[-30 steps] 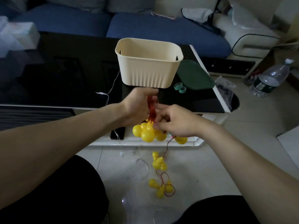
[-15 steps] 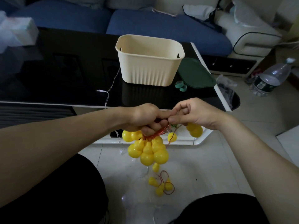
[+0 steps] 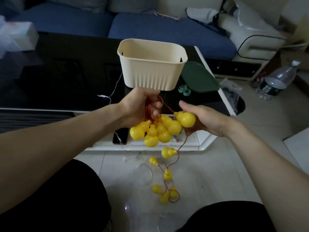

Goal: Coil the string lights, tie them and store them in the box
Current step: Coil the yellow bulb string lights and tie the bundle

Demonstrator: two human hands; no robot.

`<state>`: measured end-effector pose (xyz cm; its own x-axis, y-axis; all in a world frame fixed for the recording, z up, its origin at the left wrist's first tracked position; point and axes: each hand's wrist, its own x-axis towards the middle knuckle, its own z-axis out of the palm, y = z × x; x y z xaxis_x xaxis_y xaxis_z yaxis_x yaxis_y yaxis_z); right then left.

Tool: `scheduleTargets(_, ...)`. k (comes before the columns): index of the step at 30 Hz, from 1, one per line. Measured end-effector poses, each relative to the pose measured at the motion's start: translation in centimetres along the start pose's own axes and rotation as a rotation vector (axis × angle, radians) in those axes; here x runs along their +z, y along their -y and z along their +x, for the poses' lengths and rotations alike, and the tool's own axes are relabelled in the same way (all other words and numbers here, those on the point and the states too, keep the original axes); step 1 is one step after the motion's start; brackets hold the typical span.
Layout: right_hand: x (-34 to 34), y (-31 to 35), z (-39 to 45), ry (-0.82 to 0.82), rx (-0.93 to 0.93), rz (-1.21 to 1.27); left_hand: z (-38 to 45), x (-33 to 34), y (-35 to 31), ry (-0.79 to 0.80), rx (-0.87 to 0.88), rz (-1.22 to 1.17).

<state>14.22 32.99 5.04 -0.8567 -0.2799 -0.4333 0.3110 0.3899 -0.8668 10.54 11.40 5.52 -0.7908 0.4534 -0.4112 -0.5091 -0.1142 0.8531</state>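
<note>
Head view: left hand (image 3: 142,104) grips coiled string lights (image 3: 155,129), right hand (image 3: 203,120) cradles next bulb; tail uncoiled, tying, box (image 3: 150,71) pending

We find the box (image 3: 151,71) mouth unobstructed from above. Lid (image 3: 199,77) and bands (image 3: 184,90) crowd its right; bare counter (image 3: 66,77) lies to its left.

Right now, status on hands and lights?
Left hand grips red wire coil. Right hand holds one gourd bulb. Tail uncoiled on floor. Box empty.
</note>
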Motion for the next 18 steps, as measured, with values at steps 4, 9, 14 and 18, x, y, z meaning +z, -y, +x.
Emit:
scheduleTargets(4, 0.3, 0.1, 0.3, -0.208, -0.054, -0.211, 0.4, -0.3, 0.3, -0.08, 0.026, 0.185)
scheduleTargets(9, 0.5, 0.4, 0.2, -0.318, -0.09, -0.437, 0.1, -0.2, 0.5, -0.146, 0.058, 0.399)
scheduleTargets(14, 0.6, 0.4, 0.2, -0.387, -0.089, -0.542, 0.1, -0.6, 0.4, -0.138, -0.069, 0.352)
scheduleTargets(18, 2.0, 1.2, 0.0, -0.344, -0.106, -0.62, 0.4, -0.4, 0.4, -0.12, -0.113, 0.102)
